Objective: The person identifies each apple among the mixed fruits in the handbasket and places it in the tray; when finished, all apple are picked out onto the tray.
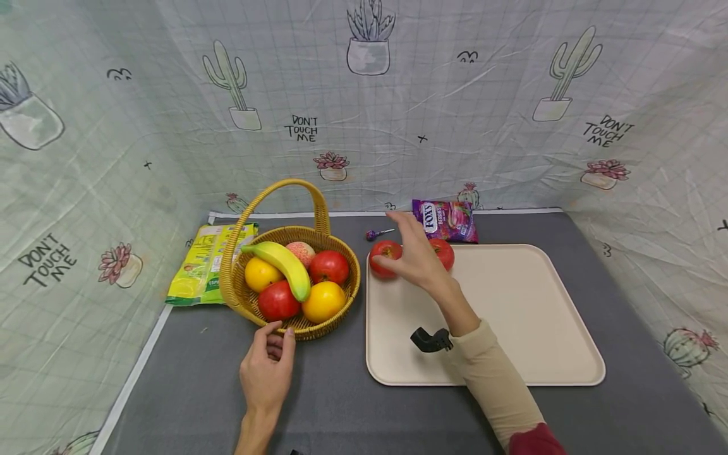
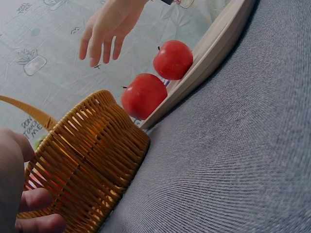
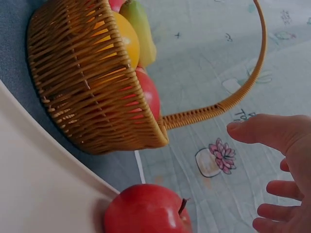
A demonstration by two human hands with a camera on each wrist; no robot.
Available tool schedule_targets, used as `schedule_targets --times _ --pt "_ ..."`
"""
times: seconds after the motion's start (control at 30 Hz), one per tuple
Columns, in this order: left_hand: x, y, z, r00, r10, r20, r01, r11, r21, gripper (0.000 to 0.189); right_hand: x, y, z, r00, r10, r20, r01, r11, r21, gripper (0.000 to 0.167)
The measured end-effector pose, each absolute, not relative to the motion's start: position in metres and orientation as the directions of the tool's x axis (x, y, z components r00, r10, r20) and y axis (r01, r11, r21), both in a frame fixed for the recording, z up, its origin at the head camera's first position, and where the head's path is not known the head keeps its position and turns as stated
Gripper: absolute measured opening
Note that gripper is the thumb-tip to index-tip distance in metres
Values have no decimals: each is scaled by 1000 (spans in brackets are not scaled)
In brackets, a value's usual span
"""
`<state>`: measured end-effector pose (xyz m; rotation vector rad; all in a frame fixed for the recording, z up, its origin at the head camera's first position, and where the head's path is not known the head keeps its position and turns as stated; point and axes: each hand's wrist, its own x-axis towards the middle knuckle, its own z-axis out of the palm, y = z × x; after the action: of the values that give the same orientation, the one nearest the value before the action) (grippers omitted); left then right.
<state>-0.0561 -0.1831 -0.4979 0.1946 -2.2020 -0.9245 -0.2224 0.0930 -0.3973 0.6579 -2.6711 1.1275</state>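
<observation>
My left hand [image 1: 266,366] is at the front of a woven basket [image 1: 347,309], thumb and index fingertips right at its rim and the other fingers loosely bent. Fruit fills the basket: a yellow-green banana [image 1: 284,265] on top, red apples [image 1: 279,301], orange-yellow fruits [image 1: 324,302] and a pinkish peach [image 1: 301,253]. My right hand [image 1: 418,256] hovers over the far left corner of a beige tray [image 1: 512,316], thumb and fingers spread with nothing between them. Below it are two red apples, the nearer-left one [image 1: 382,265] and another [image 1: 442,253] partly hidden by the hand.
Behind the tray lies a purple Fox's candy bag [image 1: 446,221], with a lollipop [image 1: 378,234] to its left. A yellow-green packet [image 1: 199,265] lies left of the basket, partly behind it. The basket's tall handle [image 1: 290,183] arches above the fruit. A printed cloth [image 1: 421,95] surrounds the grey table.
</observation>
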Motion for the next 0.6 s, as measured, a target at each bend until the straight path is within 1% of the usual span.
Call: schedule_targets --times 0.23,0.6 --pt "-56 -182 -497 -728 -398 559 125 724 678 21 -229 79 -398 -865 -392 313 -499 610 -615 87" --pt "-56 -183 -498 -737 -394 549 124 720 683 22 -233 60 -402 -844 -474 250 -519 605 -603 84"
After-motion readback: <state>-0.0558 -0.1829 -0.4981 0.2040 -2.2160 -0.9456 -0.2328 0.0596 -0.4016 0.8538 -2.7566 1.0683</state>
